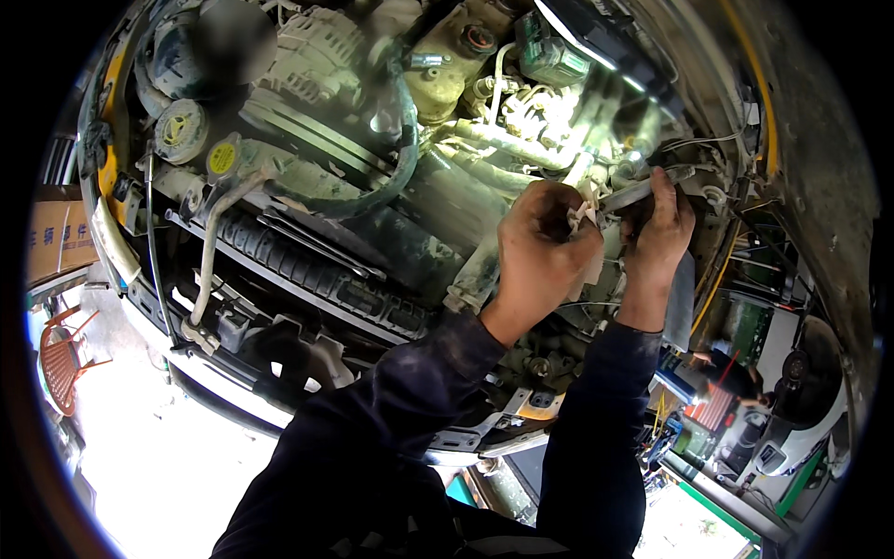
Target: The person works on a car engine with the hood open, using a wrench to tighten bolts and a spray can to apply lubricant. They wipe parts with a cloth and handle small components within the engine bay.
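Over the right side of an open engine bay, both my hands work close together. My left hand (549, 250) is closed, its fingers pinching a crumpled pale tissue or rag (585, 211) with a loose end hanging below. Just beside it, my right hand (659, 238) grips a short grey tube-like part (628, 195), thumb along its top and fingers curled beneath. The tissue lies against the near end of this part. What the part joins to at its far end is hard to make out. Dusty hoses (507, 140) run right behind my hands.
A lit work lamp (605, 51) shines from above the bay. A reservoir cap with a yellow label (222, 158), a black curved hose (407, 130) and a ribbed black duct (307, 265) lie to the left. A red chair (63, 361) stands far left; another person (731, 374) is at lower right.
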A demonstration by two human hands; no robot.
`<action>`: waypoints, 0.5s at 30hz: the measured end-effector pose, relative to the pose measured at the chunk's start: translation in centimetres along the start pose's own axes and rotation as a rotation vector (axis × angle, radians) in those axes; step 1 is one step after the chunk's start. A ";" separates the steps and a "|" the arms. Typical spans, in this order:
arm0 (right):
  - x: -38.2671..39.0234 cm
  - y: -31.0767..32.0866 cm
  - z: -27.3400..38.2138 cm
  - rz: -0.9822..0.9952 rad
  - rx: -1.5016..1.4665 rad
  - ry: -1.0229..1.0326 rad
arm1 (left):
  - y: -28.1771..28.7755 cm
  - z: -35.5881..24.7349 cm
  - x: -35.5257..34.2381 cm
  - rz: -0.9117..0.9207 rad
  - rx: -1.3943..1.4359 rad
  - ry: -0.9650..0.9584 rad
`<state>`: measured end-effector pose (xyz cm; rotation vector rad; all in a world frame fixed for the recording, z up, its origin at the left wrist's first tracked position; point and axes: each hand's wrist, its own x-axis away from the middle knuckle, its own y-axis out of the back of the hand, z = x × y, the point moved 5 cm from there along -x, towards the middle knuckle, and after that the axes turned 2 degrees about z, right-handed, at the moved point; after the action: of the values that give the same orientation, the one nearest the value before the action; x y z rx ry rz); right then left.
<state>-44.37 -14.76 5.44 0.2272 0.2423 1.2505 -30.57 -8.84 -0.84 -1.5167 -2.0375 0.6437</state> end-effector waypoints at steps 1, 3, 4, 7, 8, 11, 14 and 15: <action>0.0 0.1 -0.3 0.005 0.011 -0.001 | 0.1 0.2 0.0 -0.011 0.034 0.038; 0.3 0.1 -0.5 -0.007 0.009 0.001 | 0.4 0.4 -0.1 -0.009 0.069 0.126; 0.4 0.1 -0.6 -0.012 0.008 0.002 | 0.6 -0.2 -0.2 0.002 0.068 0.177; 0.5 0.3 -0.6 -0.016 0.004 0.018 | 0.9 0.5 -0.6 0.033 0.157 0.235; 0.6 0.2 -0.5 -0.019 0.011 0.022 | 1.1 0.7 -0.8 0.042 0.201 0.238; 0.8 0.4 -0.2 -0.049 0.036 0.038 | 1.0 1.4 -1.0 0.018 0.367 0.438; 0.7 1.1 -0.7 -0.086 0.071 0.062 | 0.2 3.0 -1.1 0.118 0.570 0.629; 0.5 1.5 -0.8 -0.090 0.093 0.068 | -0.1 3.7 -1.2 0.158 0.651 0.704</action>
<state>-45.88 -13.83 5.09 0.2521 0.3660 1.1599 -32.76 -10.28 -3.76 -1.2580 -1.0508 0.6282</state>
